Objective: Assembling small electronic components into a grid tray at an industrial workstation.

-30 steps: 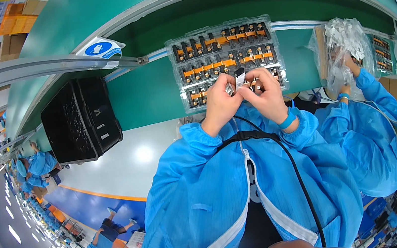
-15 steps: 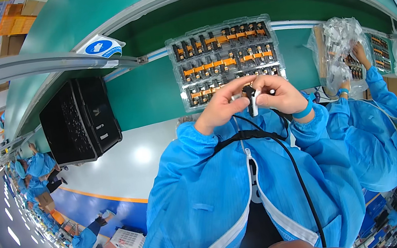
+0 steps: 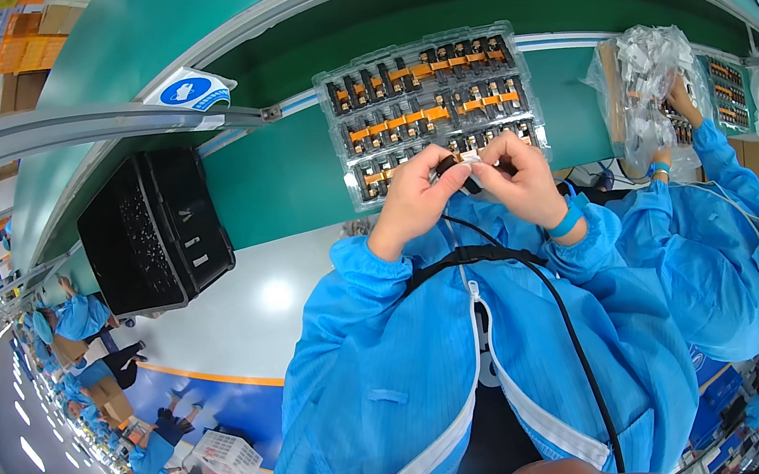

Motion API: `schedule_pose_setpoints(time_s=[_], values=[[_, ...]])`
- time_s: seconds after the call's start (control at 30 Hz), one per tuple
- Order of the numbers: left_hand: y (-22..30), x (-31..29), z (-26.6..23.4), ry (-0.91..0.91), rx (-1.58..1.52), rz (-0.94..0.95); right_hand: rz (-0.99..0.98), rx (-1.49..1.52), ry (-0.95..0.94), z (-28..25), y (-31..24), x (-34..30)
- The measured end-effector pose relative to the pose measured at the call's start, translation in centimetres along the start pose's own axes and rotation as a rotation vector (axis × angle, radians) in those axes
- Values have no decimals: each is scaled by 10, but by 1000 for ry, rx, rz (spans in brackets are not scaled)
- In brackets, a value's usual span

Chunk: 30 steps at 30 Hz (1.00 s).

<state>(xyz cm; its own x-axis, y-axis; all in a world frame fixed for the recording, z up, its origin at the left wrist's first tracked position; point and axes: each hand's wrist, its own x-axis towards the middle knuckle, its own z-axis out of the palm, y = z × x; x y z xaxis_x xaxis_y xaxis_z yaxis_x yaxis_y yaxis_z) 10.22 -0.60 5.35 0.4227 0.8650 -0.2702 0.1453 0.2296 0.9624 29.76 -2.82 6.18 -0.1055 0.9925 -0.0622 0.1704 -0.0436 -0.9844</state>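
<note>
In front of my chest, both hands work close together on one small black part (image 3: 444, 167) with a white piece (image 3: 469, 157) on it. My left hand (image 3: 415, 196) pinches its black end between thumb and fingers. My right hand (image 3: 528, 184) has thumb and fingers closed around the white side. My fingers cover most of the part, so its exact kind cannot be made out. Just beyond my hands, a clear plastic tray (image 3: 336, 137) holds rows of small black parts joined by orange flat ribbons (image 3: 403, 124). My hands overlap its near row.
A black crate (image 3: 125, 237) stands at the left on the green bench (image 3: 271, 179). At the right, a co-worker's hand (image 3: 682, 98) reaches by a clear plastic bag (image 3: 650, 67) near another tray (image 3: 728, 95). A metal rail (image 3: 77, 120) crosses the upper left. A black cable (image 3: 569, 332) hangs down my front.
My hands have turned the part, and the white piece now lies more crosswise between my fingertips. My right hand has shifted slightly left. The co-worker's far hand has moved a little.
</note>
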Motion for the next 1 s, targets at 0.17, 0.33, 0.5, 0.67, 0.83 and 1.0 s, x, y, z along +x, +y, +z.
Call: schedule_pose_setpoints(time_s=[0.17, 0.33, 0.5, 0.67, 0.83, 1.0], values=[[-8, -1, 6, 67, -141, 35, -309, -86, 103, 7, -8, -7], [-18, 3, 5, 141, -350, 61, -471, -132, 143, 4, -8, -16], [-16, 12, 13, 242, -656, -177, -422, 8, 228, 14, -9, -24], [-30, 24, -12, 441, -975, -210, -498, 84, 120, 8, -27, -26], [2, 11, 24, 327, -1105, -138, -359, -379, 77, 36, -5, 4], [-26, 16, 29, 481, -859, -61, -378, -416, 25, 44, 1, 11]])
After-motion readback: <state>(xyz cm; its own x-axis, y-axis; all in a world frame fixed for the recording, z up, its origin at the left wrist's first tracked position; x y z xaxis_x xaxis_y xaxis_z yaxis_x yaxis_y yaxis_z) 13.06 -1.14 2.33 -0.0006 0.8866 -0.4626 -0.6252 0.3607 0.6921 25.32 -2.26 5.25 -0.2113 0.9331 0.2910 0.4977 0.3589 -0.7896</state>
